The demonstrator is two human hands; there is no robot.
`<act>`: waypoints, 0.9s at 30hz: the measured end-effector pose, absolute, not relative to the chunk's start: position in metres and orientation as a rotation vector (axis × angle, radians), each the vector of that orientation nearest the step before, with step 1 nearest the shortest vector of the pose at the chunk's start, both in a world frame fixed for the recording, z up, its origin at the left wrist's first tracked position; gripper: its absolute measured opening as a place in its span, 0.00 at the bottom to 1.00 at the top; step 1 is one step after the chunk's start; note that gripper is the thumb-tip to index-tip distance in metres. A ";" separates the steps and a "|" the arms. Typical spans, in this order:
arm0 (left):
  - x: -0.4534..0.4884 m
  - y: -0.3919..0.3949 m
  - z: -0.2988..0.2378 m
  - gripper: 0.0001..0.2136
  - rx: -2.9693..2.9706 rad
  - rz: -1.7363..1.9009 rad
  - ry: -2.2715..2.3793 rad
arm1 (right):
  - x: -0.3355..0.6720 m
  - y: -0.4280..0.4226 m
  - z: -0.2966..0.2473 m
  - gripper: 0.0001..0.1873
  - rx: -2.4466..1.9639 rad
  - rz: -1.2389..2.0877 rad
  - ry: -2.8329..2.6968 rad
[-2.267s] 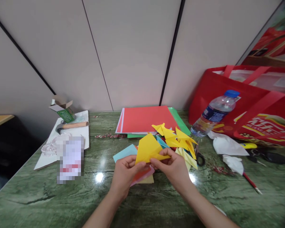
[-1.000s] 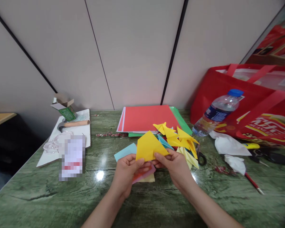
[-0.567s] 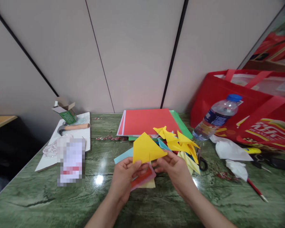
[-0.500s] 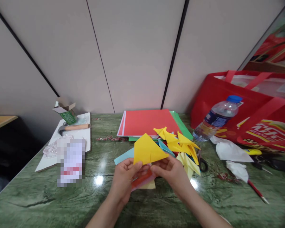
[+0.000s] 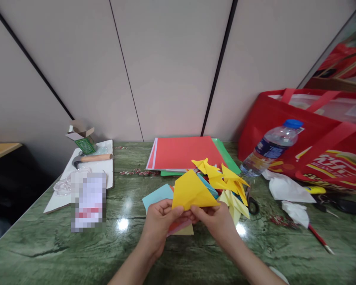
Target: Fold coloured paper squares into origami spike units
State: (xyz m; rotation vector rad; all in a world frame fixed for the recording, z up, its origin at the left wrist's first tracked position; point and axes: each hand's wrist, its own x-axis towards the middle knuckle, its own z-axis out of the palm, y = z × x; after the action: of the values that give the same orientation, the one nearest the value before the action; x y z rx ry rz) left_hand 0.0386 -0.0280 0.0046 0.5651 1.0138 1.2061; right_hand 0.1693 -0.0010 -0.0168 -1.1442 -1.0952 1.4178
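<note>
Evidently, both hands are sharing one piece: the left hand [image 5: 158,222] and the right hand [image 5: 218,222] are pinching the yellow paper [image 5: 192,190] along its near edge, thumbs lying on the face towards the person and fingers curling behind, probably because thin paper is needing support from two sides. Its pointed end is facing away from the hands, so the folded edge is staying within reach of both thumbs. The paper is sitting above the desk [image 5: 106,257], over loose sheets [image 5: 158,194] that are spreading beneath and just left of the hands, seemingly parked there for easy reach. Finished-looking yellow shapes [image 5: 233,180] are lying just beyond the right hand, perhaps grouped there to be out of the way. Straight ahead of the hands, red sheets [image 5: 184,152] are lying flat by the wall; far right, a bottle [image 5: 269,148] is standing before a red bag [image 5: 317,130].
</note>
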 end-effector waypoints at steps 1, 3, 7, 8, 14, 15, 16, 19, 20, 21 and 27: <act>0.038 -0.028 0.005 0.10 0.558 1.208 1.013 | 0.170 0.000 -0.018 0.09 -1.142 1.431 -1.094; 0.038 -0.028 0.004 0.10 0.550 1.213 1.018 | 0.171 0.001 -0.021 0.09 -1.132 1.448 -1.097; 0.038 -0.028 0.003 0.09 0.578 1.220 1.030 | 0.169 0.001 -0.018 0.10 -1.113 1.430 -1.095; 0.037 -0.028 0.003 0.09 0.599 1.214 1.036 | 0.168 0.000 -0.016 0.10 -1.119 1.393 -1.110; 0.035 -0.026 0.001 0.09 0.669 1.171 1.101 | 0.169 -0.004 -0.006 0.05 -1.227 1.173 -1.323; 0.035 -0.026 0.001 0.09 0.662 1.166 1.098 | 0.170 -0.004 -0.007 0.06 -1.235 1.185 -1.324; 0.034 -0.025 0.001 0.09 0.657 1.160 1.090 | 0.171 -0.004 -0.007 0.06 -1.237 1.212 -1.310; 0.032 -0.025 0.001 0.09 0.654 1.147 1.077 | 0.172 -0.003 -0.010 0.08 -1.213 1.319 -1.233; 0.032 -0.024 0.001 0.09 0.658 1.149 1.082 | 0.172 -0.002 -0.010 0.08 -1.200 1.342 -1.209; 0.031 -0.024 0.002 0.10 0.664 1.156 1.092 | 0.172 -0.002 -0.011 0.08 -1.187 1.356 -1.184; 0.027 -0.021 0.001 0.10 0.727 1.191 1.172 | 0.173 0.001 -0.012 0.07 -1.147 1.392 -1.080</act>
State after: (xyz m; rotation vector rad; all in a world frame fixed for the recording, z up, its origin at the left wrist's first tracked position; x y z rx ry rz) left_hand 0.0266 -0.0212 0.0012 0.7267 1.1721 1.1909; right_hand 0.1730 0.0013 -0.0120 -1.1474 -1.0804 1.3917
